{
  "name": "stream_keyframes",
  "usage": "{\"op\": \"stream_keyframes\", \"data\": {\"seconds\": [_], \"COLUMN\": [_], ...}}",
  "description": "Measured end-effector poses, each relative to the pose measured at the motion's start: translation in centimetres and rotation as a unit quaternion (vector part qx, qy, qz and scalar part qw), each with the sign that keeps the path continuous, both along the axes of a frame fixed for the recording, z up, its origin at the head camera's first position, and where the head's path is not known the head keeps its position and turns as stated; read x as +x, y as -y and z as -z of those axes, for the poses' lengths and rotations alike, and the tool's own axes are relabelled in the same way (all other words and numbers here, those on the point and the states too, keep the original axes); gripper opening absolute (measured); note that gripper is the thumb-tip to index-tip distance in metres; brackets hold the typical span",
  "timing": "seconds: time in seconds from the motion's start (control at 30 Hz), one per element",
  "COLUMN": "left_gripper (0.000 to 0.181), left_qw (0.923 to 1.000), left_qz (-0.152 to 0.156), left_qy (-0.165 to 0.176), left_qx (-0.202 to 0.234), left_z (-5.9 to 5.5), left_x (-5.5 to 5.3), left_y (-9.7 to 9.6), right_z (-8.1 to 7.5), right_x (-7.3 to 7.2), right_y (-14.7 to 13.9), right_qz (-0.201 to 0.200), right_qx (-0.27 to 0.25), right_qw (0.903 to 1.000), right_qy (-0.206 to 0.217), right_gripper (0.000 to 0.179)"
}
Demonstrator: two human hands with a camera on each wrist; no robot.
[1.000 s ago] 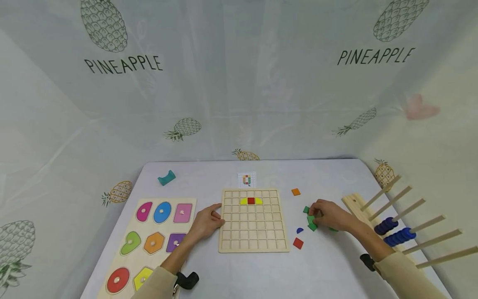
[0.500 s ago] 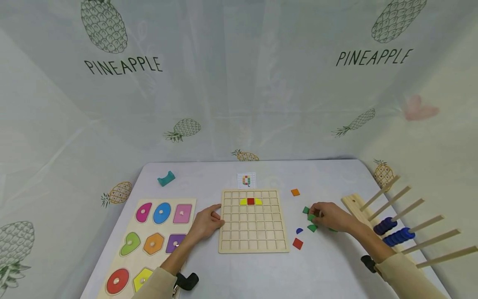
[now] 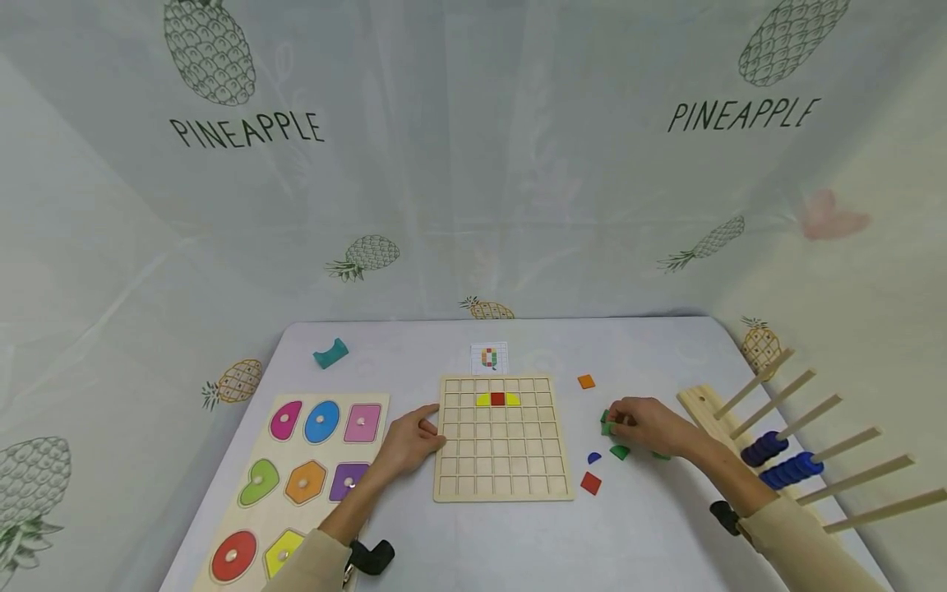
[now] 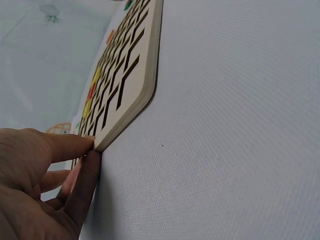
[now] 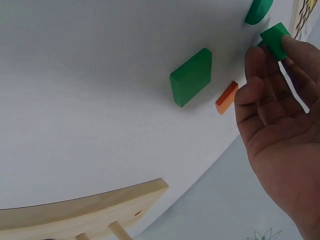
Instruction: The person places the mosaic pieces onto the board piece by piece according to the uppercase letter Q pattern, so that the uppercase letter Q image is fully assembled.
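Note:
My left hand [image 3: 408, 442] rests at the left edge of the square wooden grid board [image 3: 503, 487], thumb and index fingertip touching its rim. In the left wrist view the fingers [image 4: 70, 147] are fairly straight against the board's edge. A red square [image 3: 497, 399] sits in the board between two yellow pieces [image 3: 483, 400]. My right hand [image 3: 647, 422] pinches a small green square tile [image 5: 275, 39] between thumb and fingers. Near it lie a rounded green piece [image 3: 620, 452] and another green tile [image 5: 192, 77], which my hand partly hides in the head view.
A pattern card [image 3: 489, 358] lies behind the board. An orange tile [image 3: 586, 381], a blue half-circle [image 3: 594, 457] and a red tile [image 3: 590, 483] lie to its right. A knob puzzle [image 3: 325, 448] and a teal block [image 3: 330, 353] are left; a pegged wooden stand [image 3: 703, 403] is right.
My right hand has shifted slightly left and away from me with the green tile, apart from the rounded green piece. My left hand has stayed at the board's edge.

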State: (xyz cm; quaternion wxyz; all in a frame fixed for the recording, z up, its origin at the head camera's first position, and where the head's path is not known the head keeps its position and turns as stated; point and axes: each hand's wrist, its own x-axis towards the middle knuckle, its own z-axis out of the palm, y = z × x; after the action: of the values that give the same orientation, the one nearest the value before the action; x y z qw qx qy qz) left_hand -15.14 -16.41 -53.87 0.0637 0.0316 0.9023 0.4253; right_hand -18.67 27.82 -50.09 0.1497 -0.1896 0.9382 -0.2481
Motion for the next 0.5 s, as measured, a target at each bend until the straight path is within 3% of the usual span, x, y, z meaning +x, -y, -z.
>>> {"op": "stream_keyframes", "data": {"seconds": [0.5], "left_gripper": [0.061], "left_qw": [1.0000], "left_qz": [0.001], "left_qy": [0.001], "left_qx": [0.008], "left_z": [0.0], "left_x": [-0.1], "left_y": [0.0], "right_z": [-1.3], "right_x": [-1.4], "right_y": [2.4], "right_qz": [-0.013], "right_qx": [0.010], "right_qw": [0.9997], "right_qy": [0.018], "right_gripper": [0.008]}}
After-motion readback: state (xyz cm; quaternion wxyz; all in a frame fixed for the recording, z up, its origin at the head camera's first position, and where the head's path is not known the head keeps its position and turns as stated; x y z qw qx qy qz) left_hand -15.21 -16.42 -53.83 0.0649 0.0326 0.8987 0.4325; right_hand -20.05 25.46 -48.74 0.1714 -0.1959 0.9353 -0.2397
